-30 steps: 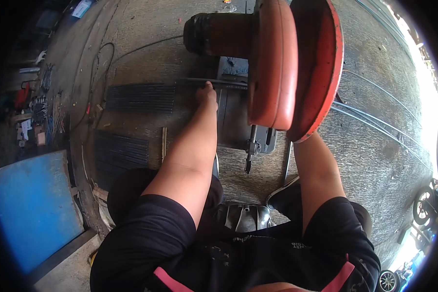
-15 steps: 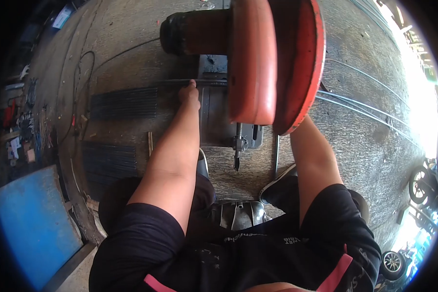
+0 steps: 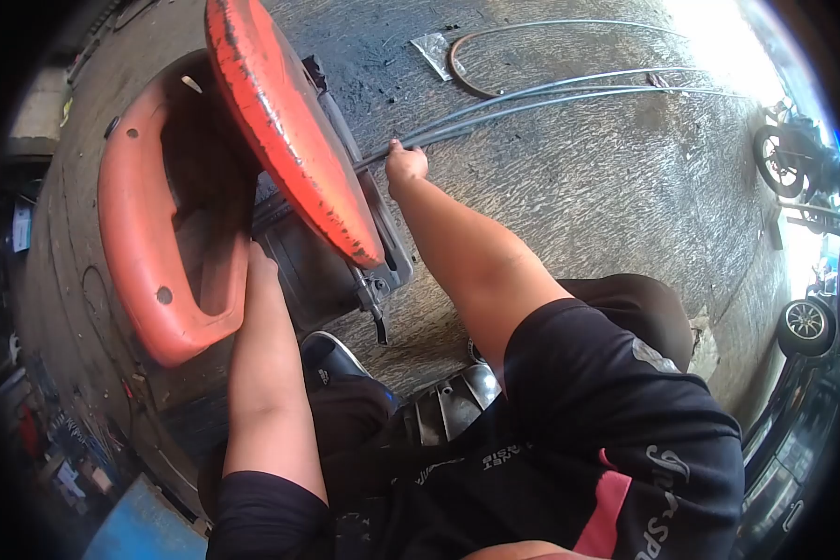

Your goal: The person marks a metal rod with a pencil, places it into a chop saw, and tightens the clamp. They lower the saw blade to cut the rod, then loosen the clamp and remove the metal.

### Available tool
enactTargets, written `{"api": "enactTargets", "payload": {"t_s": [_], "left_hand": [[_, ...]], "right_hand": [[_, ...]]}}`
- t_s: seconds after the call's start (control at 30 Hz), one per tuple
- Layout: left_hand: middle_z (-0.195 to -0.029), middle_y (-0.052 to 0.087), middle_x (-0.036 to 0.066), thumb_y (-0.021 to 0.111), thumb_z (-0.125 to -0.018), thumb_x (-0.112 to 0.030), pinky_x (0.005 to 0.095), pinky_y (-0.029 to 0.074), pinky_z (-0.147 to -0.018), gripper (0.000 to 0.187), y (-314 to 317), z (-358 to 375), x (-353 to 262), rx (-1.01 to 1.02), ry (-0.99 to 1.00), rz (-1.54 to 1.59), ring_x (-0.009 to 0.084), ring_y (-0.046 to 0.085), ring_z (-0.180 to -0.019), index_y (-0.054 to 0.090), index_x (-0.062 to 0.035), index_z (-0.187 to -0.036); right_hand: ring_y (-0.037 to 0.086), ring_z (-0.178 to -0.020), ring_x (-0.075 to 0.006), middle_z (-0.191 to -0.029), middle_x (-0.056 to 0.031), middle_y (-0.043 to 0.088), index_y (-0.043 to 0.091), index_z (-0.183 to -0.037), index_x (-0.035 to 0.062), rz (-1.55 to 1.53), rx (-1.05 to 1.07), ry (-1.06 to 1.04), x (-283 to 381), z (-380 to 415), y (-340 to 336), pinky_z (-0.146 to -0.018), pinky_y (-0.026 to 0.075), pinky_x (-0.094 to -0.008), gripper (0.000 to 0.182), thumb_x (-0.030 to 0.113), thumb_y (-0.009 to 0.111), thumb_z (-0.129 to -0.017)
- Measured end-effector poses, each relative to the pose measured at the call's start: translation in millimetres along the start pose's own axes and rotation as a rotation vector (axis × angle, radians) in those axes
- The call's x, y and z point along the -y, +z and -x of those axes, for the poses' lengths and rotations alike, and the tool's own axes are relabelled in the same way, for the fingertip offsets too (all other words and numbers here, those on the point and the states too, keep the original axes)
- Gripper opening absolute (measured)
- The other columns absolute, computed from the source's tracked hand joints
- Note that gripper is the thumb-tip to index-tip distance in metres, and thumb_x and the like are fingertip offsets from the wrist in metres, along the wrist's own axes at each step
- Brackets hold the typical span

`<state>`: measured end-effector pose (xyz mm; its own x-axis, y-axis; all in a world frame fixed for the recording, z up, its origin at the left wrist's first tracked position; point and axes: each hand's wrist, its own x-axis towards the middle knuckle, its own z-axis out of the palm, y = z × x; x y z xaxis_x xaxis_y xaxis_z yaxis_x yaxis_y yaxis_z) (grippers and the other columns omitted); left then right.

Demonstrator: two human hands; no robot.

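Rods gripped in closed right hand; left hand hidden behind saw guard, grip unclear

Orange-red saw guard; grey metal rods; black shirt with pink stripe; blue panel

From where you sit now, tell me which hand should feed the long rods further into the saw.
Right, probably. The right hand already grips the rods where they enter the saw. The left hand is tucked beside the saw body, hidden and away from the rods.
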<state>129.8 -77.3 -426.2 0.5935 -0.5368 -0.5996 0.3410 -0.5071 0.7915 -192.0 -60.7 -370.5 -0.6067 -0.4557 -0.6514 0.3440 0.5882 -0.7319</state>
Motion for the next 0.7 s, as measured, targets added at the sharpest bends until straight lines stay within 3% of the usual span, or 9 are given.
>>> {"api": "enactTargets", "payload": {"t_s": [0.1, 0.13, 0.17, 0.2, 0.23, 0.27, 0.33, 0.4, 0.7], "left_hand": [[-0.112, 0.063, 0.013, 0.056, -0.095, -0.035, 0.0379, 0.052, -0.088, 0.044, 5.9, 0.9, 1.9, -0.007, 0.017, -0.027, 0.0244, 0.063, -0.101, 0.058, 0.0042, -0.116], [-0.113, 0.063, 0.014, 0.056, -0.095, -0.035, 0.0381, 0.051, -0.089, 0.045, 6.6, 1.3, 2.9, -0.014, 0.024, -0.041, 0.0251, 0.063, -0.101, 0.058, 0.0041, -0.116], [-0.113, 0.063, 0.015, 0.056, -0.094, -0.036, 0.0384, 0.051, -0.089, 0.045, 8.4, -1.4, 7.2, -0.019, 0.028, -0.061, 0.0259, 0.063, -0.102, 0.059, 0.0040, -0.115], [-0.114, 0.063, 0.015, 0.056, -0.094, -0.036, 0.0386, 0.050, -0.089, 0.046, 9.1, -1.1, 9.0, -0.038, 0.037, -0.083, 0.0266, 0.062, -0.102, 0.059, 0.0039, -0.115], [-0.114, 0.063, 0.016, 0.057, -0.094, -0.037, 0.0389, 0.050, -0.089, 0.046, 10.4, -0.5, 7.7, -0.060, 0.049, -0.106, 0.0274, 0.062, -0.103, 0.059, 0.0038, -0.115], [-0.114, 0.063, 0.017, 0.057, -0.094, -0.037, 0.0391, 0.050, -0.090, 0.046, 12.5, 6.7, 3.4, -0.092, 0.057, -0.137, 0.0281, 0.062, -0.104, 0.059, 0.0037, -0.115], [-0.115, 0.063, 0.018, 0.057, -0.093, -0.039, 0.0396, 0.049, -0.090, 0.047, 15.5, 15.4, -1.1, -0.159, 0.063, -0.180, 0.0296, 0.062, -0.105, 0.060, 0.0035, -0.114], [-0.116, 0.062, 0.020, 0.058, -0.092, -0.040, 0.0401, 0.048, -0.091, 0.048, 12.0, 23.8, -1.8, -0.223, 0.055, -0.216, 0.0311, 0.061, -0.106, 0.060, 0.0033, -0.114], [-0.121, 0.060, 0.022, 0.055, -0.095, -0.035, 0.0394, 0.045, -0.095, 0.045, -13.7, 34.3, -37.3, -0.224, 0.040, 0.029, 0.0332, 0.058, -0.113, 0.058, 0.0039, -0.117]], "right_hand": [[0.050, -0.122, -0.0398, -0.128, -0.0284, 0.053, 0.045, -0.130, -0.0095, -0.055, 0.001, -0.026, -18.2, -13.3, 16.9, -0.102, 0.040, -0.0383, 0.061, 0.033, 0.063, -0.089], [0.058, -0.111, -0.0344, -0.122, -0.0232, 0.059, 0.052, -0.125, -0.0048, 0.050, -0.043, -0.064, -40.3, -40.3, 30.1, -0.094, 0.044, -0.0370, 0.059, 0.039, 0.065, -0.087], [0.060, -0.107, -0.0352, -0.117, -0.0232, 0.061, 0.053, -0.122, -0.0053, 0.137, -0.024, -0.056, -46.4, -47.1, 29.0, -0.092, 0.045, -0.0379, 0.062, 0.046, 0.060, -0.089], [0.055, -0.115, -0.0396, -0.121, -0.0292, 0.057, 0.049, -0.121, -0.0123, 0.263, 0.053, -0.005, -32.2, -40.6, 16.8, -0.096, 0.044, -0.0402, 0.068, 0.046, 0.061, -0.088], [0.059, -0.108, -0.0386, -0.115, -0.0275, 0.060, 0.052, -0.117, -0.0123, 0.339, 0.147, -0.018, -29.4, -43.4, 8.1, -0.091, 0.047, -0.0410, 0.068, 0.047, 0.064, -0.086], [0.062, -0.099, -0.0349, -0.107, -0.0242, 0.064, 0.054, -0.113, -0.0126, 0.248, 0.032, 0.007, -10.7, -20.7, 1.4, -0.086, 0.048, -0.0407, 0.068, 0.047, 0.067, -0.084], [0.060, -0.084, -0.0293, -0.104, -0.0190, 0.065, 0.054, -0.115, -0.0110, -0.035, 0.112, 0.148, -27.2, -51.6, 8.4, -0.077, 0.049, -0.0398, 0.068, 0.047, 0.070, -0.083], [0.060, -0.081, -0.0270, -0.104, -0.0187, 0.064, 0.053, -0.117, -0.0104, 0.212, 0.082, 0.075, -40.0, -74.4, 13.5, -0.074, 0.049, -0.0402, 0.065, 0.042, 0.071, -0.083], [0.058, -0.074, -0.0250, -0.095, -0.0157, 0.062, 0.054, -0.108, -0.0066, 0.016, 0.096, 0.107, -34.3, -68.8, 9.3, -0.067, 0.048, -0.0392, 0.054, 0.040, 0.068, -0.085]]}}
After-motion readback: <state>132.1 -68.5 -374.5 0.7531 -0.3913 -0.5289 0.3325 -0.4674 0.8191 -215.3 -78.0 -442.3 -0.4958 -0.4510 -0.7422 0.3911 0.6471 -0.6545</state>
